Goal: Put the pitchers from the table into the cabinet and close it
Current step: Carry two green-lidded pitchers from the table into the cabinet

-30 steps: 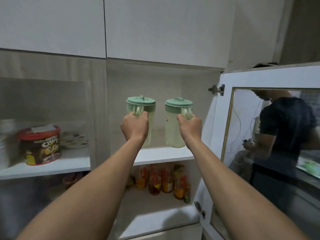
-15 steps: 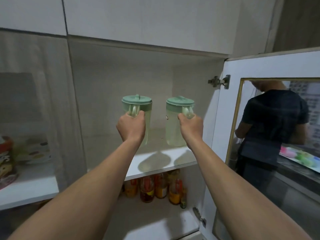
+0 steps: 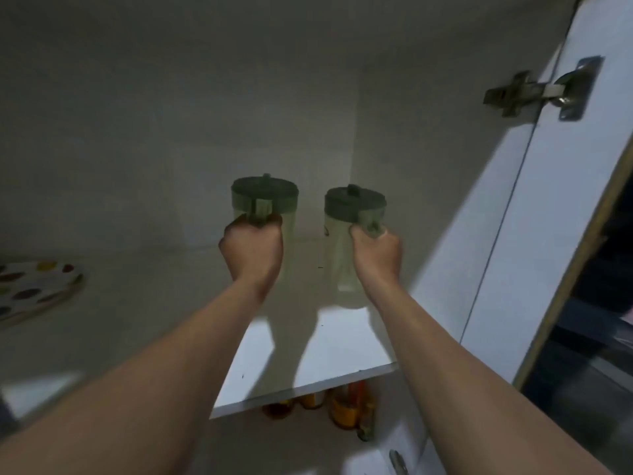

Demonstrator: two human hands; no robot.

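Observation:
Two clear pitchers with green lids are inside the open cabinet, over its white shelf (image 3: 342,358). My left hand (image 3: 252,250) grips the handle of the left pitcher (image 3: 265,200). My right hand (image 3: 376,252) grips the handle of the right pitcher (image 3: 342,248). Both pitchers stand upright and side by side, deep in the dim back of the compartment. Whether their bases touch the shelf I cannot tell; my hands and wrists hide the lower parts.
The cabinet door (image 3: 534,207) stands open on the right, hung on a metal hinge (image 3: 541,89). A dotted plate (image 3: 34,289) lies on the shelf at the left. Bottles (image 3: 346,409) stand on the shelf below.
Both hands have carried the pitchers further into the cabinet and lower toward the shelf. My head has moved in closer, so the cabinet interior fills the view.

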